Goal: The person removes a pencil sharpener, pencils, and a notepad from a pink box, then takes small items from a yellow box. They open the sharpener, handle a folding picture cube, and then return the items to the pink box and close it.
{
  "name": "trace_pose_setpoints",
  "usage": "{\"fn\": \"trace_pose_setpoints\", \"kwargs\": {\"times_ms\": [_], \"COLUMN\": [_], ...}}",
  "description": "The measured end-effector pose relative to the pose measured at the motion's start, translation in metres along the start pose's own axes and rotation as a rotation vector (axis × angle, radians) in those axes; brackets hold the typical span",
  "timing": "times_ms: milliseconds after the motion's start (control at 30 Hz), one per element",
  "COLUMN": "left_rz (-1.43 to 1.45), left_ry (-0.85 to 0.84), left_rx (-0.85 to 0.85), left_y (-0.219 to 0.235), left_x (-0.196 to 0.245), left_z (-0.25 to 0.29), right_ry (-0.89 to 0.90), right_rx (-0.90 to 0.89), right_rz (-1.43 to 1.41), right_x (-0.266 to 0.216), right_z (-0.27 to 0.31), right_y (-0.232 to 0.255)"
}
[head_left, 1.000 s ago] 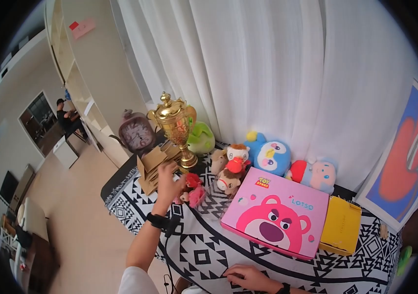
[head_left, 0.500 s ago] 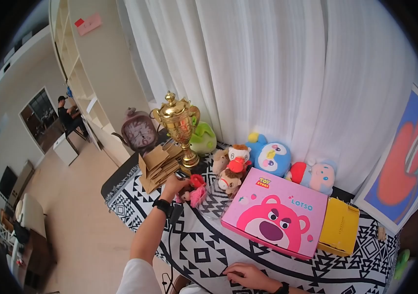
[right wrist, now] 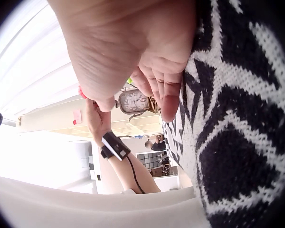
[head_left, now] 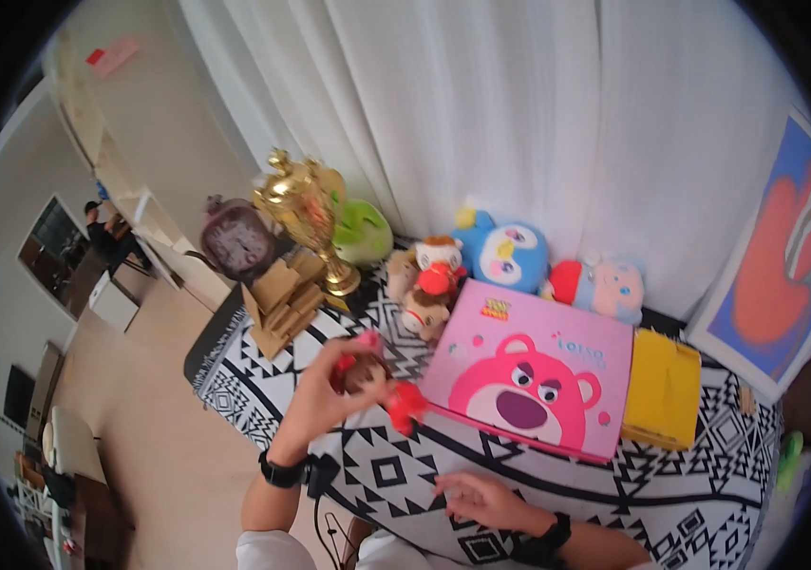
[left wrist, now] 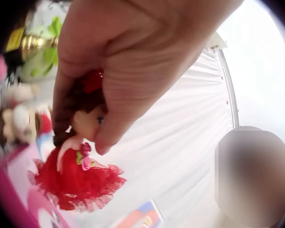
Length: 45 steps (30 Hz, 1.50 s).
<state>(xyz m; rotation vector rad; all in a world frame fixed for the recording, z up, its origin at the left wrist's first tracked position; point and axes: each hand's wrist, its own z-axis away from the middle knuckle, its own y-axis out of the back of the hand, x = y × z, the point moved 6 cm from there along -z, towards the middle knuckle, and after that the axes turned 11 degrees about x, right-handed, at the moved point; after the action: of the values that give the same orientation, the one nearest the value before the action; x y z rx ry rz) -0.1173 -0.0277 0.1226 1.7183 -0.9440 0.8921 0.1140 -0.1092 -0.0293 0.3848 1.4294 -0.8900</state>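
Observation:
My left hand (head_left: 322, 391) holds a small doll (left wrist: 78, 183) by its brown-haired head, thumb and fingers round it. The doll's red tulle dress hangs down, with small pink flowers at the chest in the left wrist view; much of its head is hidden by the fingers. Something pink (head_left: 367, 338) shows just behind this hand in the head view. At the front of the table my right hand (head_left: 481, 501) holds nothing, its fingers loosely extended close over the black-and-white patterned cloth (right wrist: 247, 161).
A pink box (head_left: 529, 380) with a bear picture lies mid-table, a yellow box (head_left: 662, 389) beside it. Behind stand several plush toys (head_left: 515, 256). At the left are a gold trophy (head_left: 306, 214), folded brown cardboard (head_left: 282, 302) and a clock (head_left: 237, 237). A picture (head_left: 781, 261) leans at the right.
My left hand came down to the red and pink toys beside the cardboard, gripped the doll and brought it up and nearer. The right hand has risen slightly, and the head view has shifted.

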Motion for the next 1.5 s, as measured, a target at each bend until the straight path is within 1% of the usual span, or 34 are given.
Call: {"fn": "trace_pose_setpoints", "kwargs": {"times_ms": [33,100,133,167,200,233,300,367,400,433,467,533,567,633,667,733,867,933,1033,1067,1100,1133,1167,1233,1267,1300,1333,1367,1467,1500], "left_rz": [-0.063,-0.031,-0.005,0.015,-0.085,-0.085,-0.067,-0.071,-0.110,-0.150,-0.151,-0.159,-0.161,-0.115,-0.115,-0.002,-0.044,-0.084,-0.079,-0.080,-0.046,-0.013,-0.014,-0.176,-0.234,-0.291,-0.209,-0.199,-0.148,-0.202], "left_ry": [-0.021,-0.004,0.056,0.112,0.079,0.086,0.084,0.067,-0.030,-0.127,-0.127,-0.202,-0.206,-0.070,-0.075,0.034,0.041,-0.050,-0.085,-0.087,-0.044,-0.002,-0.008,-0.280,-0.281,-0.282,-0.206,-0.169,-0.198,-0.278], "left_rx": [-0.112,-0.278,-0.318,-0.344,-0.375,-0.391,-0.346,-0.334,-0.335,-0.335,-0.338,-0.285,-0.286,-0.235,-0.235,-0.213,-0.238,-0.256,-0.270,-0.266,-0.289,-0.313,-0.310,-0.178,-0.132,-0.083,-0.046,-0.019,-0.005,-0.041], "left_y": [-0.019,-0.052,-0.065,-0.075,-0.081,-0.087,-0.093,-0.095,-0.096,-0.096,-0.098,-0.102,-0.104,-0.103,-0.103,-0.101,-0.105,-0.109,-0.110,-0.108,-0.105,-0.101,-0.094,-0.068,-0.056,-0.044,-0.034,-0.027,-0.024,-0.028], "left_x": [0.020,0.018,0.009,0.004,0.007,0.004,-0.003,0.000,0.003,0.007,0.007,0.012,0.013,0.006,0.005,-0.002,-0.005,0.004,0.010,0.010,0.008,0.006,0.008,0.026,0.028,0.030,0.016,0.013,-0.003,-0.003], "left_z": [0.016,0.039,0.051,0.058,0.062,0.066,0.071,0.073,0.074,0.076,0.079,0.080,0.081,0.080,0.080,0.079,0.080,0.083,0.078,0.076,0.073,0.070,0.063,0.046,0.036,0.025,0.012,-0.003,-0.044,-0.055], "right_ry": [-0.040,0.071,-0.026,0.039,0.009,-0.020,-0.024,-0.120,-0.122,-0.120,-0.134,-0.140,-0.147,-0.146,-0.144,-0.132,-0.149,-0.194,-0.183,-0.181,-0.144,-0.105,-0.099,-0.071,-0.031,-0.024,-0.036,-0.047,-0.060,-0.076], "right_rx": [0.001,0.002,-0.009,-0.009,-0.001,0.006,0.026,0.034,0.022,0.022,0.046,0.072,0.082,0.094,0.081,0.087,0.065,0.088,0.072,0.068,0.056,0.045,0.042,0.014,-0.027,-0.033,-0.043,-0.053,-0.044,-0.039], "right_rz": [-0.070,-0.189,-0.194,-0.256,-0.237,-0.220,-0.172,-0.245,-0.302,-0.302,-0.345,-0.388,-0.371,-0.351,-0.340,-0.301,-0.296,-0.413,-0.450,-0.447,-0.365,-0.284,-0.280,-0.300,-0.238,-0.235,-0.192,-0.147,-0.139,-0.121], "right_x": [0.000,0.005,0.017,-0.004,-0.003,0.000,-0.007,-0.004,-0.005,-0.005,-0.002,0.002,0.007,0.009,0.009,0.003,0.011,0.013,0.012,0.010,0.006,0.002,0.000,-0.002,0.001,0.001,0.003,0.004,0.002,0.001], "right_z": [0.000,0.000,-0.002,-0.002,-0.003,-0.003,-0.004,-0.005,-0.006,-0.006,-0.006,-0.008,-0.009,-0.010,-0.010,-0.010,-0.011,-0.009,-0.010,-0.010,-0.009,-0.008,-0.008,-0.007,-0.007,-0.007,-0.007,-0.007,-0.006,-0.006], "right_y": [0.001,0.003,0.005,0.001,0.004,0.006,0.009,0.010,0.009,0.009,0.009,0.012,0.015,0.018,0.018,0.016,0.016,0.016,0.018,0.018,0.016,0.016,0.015,0.012,0.010,0.010,0.009,0.008,0.008,0.008]}}
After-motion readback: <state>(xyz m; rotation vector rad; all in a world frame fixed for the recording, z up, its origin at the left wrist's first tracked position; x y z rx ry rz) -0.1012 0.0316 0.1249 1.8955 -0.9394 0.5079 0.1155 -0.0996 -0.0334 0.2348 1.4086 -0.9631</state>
